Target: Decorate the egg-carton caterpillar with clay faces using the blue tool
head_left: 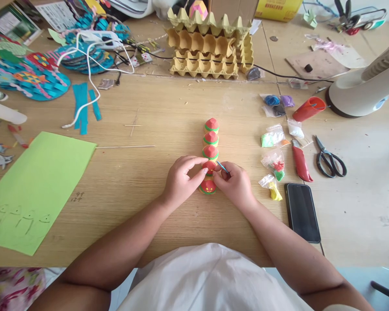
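A row of several red domed pieces with green and yellow rims runs away from me down the middle of the table, the farthest one (212, 125) standing upright. The nearest piece (208, 186) bears a small yellow smiling face. My left hand (185, 177) has its thumb and forefinger closed around the second-nearest red piece (210, 166). From the other side, my right hand (234, 180) touches that piece with its fingertips and holds a thin blue tool (222, 167), which slants up to the left. The fingertips partly hide the held piece.
Clay bags (272, 135), a red cutter (301, 162), scissors (330, 160), a phone (302, 212) and a red cup (308, 109) lie to the right. Green paper (35, 185) is at left, egg cartons (210, 47) at the back, a white device (359, 95) back right.
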{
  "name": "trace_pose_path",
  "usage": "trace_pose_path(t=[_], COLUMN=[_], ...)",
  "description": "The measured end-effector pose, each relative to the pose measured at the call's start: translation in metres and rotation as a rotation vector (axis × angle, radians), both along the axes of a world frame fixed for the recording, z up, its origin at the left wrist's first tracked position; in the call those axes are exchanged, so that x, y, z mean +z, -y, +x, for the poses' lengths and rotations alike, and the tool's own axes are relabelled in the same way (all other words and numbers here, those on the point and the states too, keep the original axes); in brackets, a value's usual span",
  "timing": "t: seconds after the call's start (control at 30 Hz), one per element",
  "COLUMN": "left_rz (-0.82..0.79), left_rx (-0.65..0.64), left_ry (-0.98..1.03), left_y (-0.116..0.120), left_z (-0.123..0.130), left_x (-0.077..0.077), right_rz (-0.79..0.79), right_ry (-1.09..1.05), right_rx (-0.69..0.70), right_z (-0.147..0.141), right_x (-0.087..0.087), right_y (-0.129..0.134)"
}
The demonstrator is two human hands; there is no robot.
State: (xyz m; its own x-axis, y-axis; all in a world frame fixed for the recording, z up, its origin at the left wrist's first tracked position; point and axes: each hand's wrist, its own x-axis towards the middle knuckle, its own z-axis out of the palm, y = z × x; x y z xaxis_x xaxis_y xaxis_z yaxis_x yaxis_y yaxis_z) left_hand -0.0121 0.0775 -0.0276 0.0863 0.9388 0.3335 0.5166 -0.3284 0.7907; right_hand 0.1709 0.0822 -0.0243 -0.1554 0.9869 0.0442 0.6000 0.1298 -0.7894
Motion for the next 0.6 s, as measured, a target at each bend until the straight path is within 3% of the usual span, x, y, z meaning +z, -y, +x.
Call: trace_pose_path(t=[0.6], left_rz=[0.007], left_rx=[0.007], left_ry=[0.014], left_y=[0.0012], left_z=[-0.002], left_x=[-0.0003], right_rz=[0.025], right_ry=[0.018], right_rx=[0.016], right_z=[0.0003], right_x=[0.0002], right_y=[0.0004])
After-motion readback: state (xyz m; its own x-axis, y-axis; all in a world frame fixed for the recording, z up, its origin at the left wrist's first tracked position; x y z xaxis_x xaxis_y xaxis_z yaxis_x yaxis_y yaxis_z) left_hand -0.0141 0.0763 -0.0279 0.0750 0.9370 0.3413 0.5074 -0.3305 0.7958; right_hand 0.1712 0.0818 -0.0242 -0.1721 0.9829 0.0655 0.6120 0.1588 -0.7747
